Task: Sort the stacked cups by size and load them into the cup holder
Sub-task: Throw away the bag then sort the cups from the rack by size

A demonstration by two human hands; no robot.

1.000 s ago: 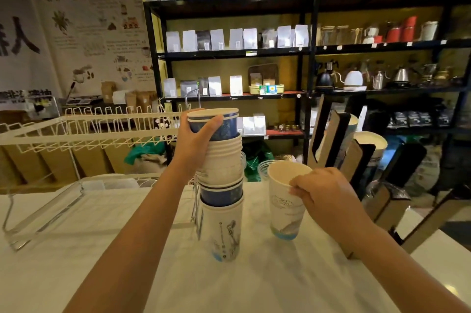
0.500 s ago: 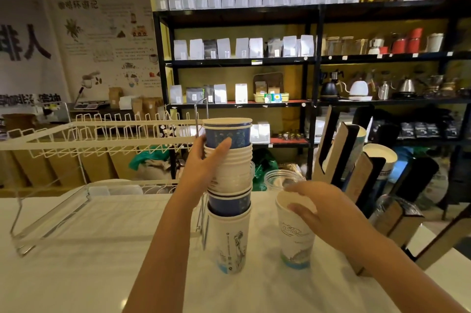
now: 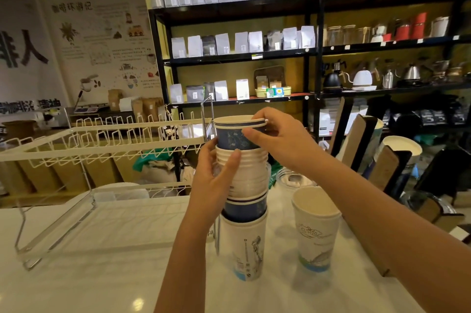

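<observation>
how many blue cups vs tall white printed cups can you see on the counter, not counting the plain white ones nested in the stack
blue cups: 2, both in the stack
tall white printed cups: 2, one under the stack, one standing alone
total: 4

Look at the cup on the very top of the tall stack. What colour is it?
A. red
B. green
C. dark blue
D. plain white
C: the top cup is dark blue with a pale rim, and the right hand pinches it while the left hand holds the stack of cups steady below.
</observation>
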